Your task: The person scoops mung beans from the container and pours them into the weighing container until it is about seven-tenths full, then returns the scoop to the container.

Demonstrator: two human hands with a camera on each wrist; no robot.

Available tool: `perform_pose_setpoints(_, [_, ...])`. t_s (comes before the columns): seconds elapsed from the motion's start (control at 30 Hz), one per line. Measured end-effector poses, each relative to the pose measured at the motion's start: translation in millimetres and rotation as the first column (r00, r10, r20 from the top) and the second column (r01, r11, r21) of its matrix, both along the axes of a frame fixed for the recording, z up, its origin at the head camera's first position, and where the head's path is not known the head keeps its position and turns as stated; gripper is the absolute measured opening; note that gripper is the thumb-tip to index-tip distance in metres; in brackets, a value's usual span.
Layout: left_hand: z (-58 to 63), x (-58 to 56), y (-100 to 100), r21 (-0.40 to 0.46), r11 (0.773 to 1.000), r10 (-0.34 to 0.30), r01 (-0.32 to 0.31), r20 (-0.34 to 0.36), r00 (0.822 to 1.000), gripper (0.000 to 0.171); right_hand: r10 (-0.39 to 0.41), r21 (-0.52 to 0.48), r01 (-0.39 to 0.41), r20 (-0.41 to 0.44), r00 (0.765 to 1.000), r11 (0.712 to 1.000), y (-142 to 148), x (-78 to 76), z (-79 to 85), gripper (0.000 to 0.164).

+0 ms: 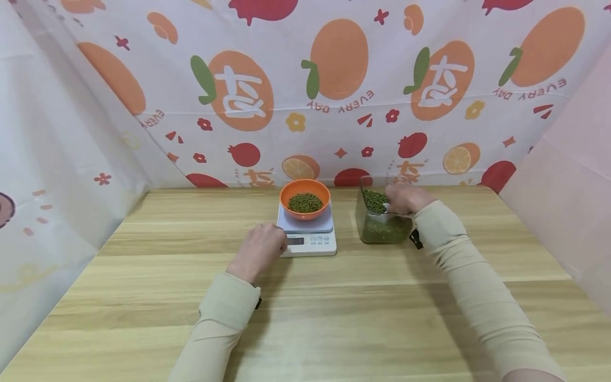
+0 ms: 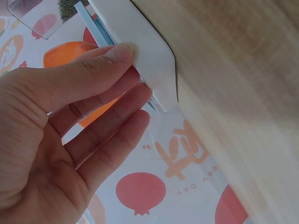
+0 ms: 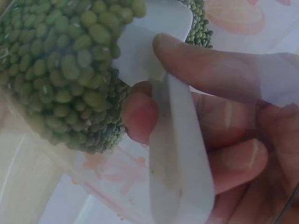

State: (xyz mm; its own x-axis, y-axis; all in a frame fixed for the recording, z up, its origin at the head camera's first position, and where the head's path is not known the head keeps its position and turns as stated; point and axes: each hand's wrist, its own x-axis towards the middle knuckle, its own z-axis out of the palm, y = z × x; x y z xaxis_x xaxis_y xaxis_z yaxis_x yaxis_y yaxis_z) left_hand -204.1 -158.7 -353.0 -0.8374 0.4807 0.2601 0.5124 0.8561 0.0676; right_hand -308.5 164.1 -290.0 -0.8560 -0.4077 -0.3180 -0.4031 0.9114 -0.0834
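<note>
White scoop [image 3: 189,158] is pinched in my right grip [image 1: 408,198], among green beans [image 1: 374,201]; my left grip [image 1: 260,246], fingers loosely bent, touches the scale [image 1: 312,250].

Beige sleeves [image 1: 487,302], wide cuffs [image 1: 229,302], black wrist fittings [image 1: 416,239] (mostly hidden)

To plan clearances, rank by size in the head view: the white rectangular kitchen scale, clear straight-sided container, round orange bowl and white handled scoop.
1. White scale and clear container: too alike to rank
2. Orange bowl
3. White scoop: smallest showing, partly hidden by the right hand
</note>
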Motion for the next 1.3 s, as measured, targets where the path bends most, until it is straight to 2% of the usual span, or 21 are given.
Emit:
perform_pose_setpoints(0.13, [-0.2,0.0,-1.0,0.006,1.000,-0.013,0.013,-0.006,1.000,0.039,0.028,-0.021,-0.029,-0.015,0.999,0.999,1.9,-0.2,-1.1,0.018])
perform_pose_setpoints(0.67, [-0.8,-0.3,-0.2,0.006,1.000,0.010,-0.010,0.017,1.000,0.040,0.100,-0.038,-0.103,-0.078,0.992,0.994,6.0,0.7,3.4,0.018])
perform_pose_setpoints(0.87, [-0.7,-0.9,0.8,-0.002,1.000,0.019,-0.019,0.036,0.999,0.039,0.098,-0.034,-0.102,-0.094,0.991,0.994,7.5,1.6,4.3,0.018])
perform_pose_setpoints(1.3, [-0.3,-1.2,-0.1,0.014,1.000,0.000,-0.001,0.019,1.000,0.038,0.064,-0.036,-0.066,-0.070,0.996,0.997,6.2,2.7,12.6,0.020])
